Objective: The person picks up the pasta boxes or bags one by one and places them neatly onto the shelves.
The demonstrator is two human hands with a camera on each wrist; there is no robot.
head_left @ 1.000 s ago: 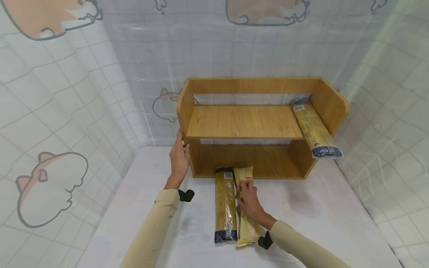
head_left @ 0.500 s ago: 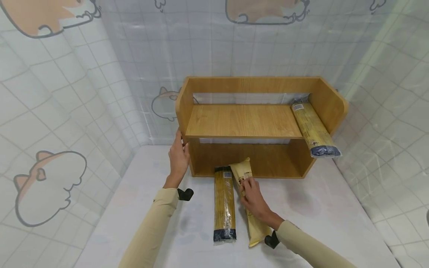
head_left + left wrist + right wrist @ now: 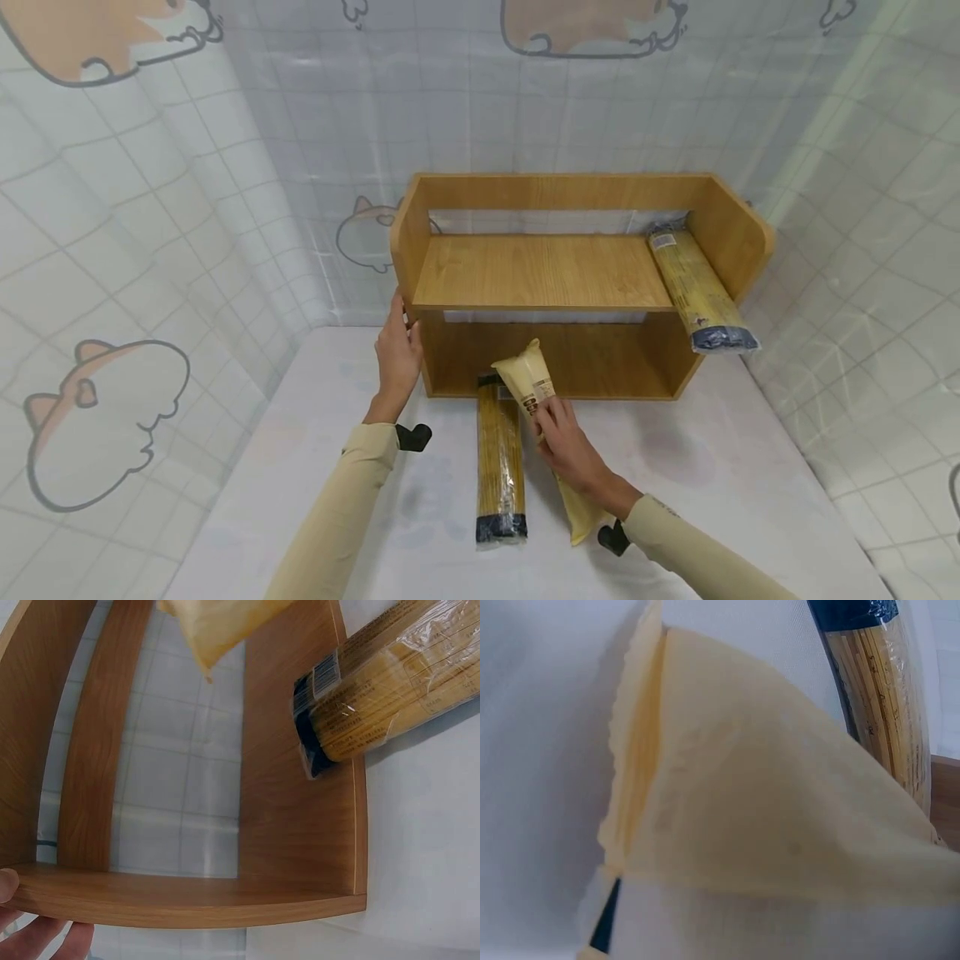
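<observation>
My right hand (image 3: 570,446) grips a pale yellow packet (image 3: 525,375) across its middle. The packet slants, its far end over the opening of the wooden shelf's lower compartment. Its creased near end fills much of the right wrist view as yellow wrapping (image 3: 765,772). On the left, my left hand (image 3: 399,354) holds the front edge of the side panel (image 3: 202,900), thumb on the inner side and fingers outside. Beside the yellow packet, a clear-wrapped packet of dried noodles (image 3: 501,467) with dark blue ends lies on the white table, its far end at the shelf's base.
The two-tier wooden shelf (image 3: 547,271) stands at the back against a tiled-pattern sheet. Another noodle packet (image 3: 701,287) lies on the upper tier against the right panel, its front end jutting past the edge. White table surface (image 3: 712,483) stretches to the right.
My right hand has lifted and turned the yellow packet away from the noodle packet; its far end moved forward and left, its near end right. My left hand stayed on the shelf.
</observation>
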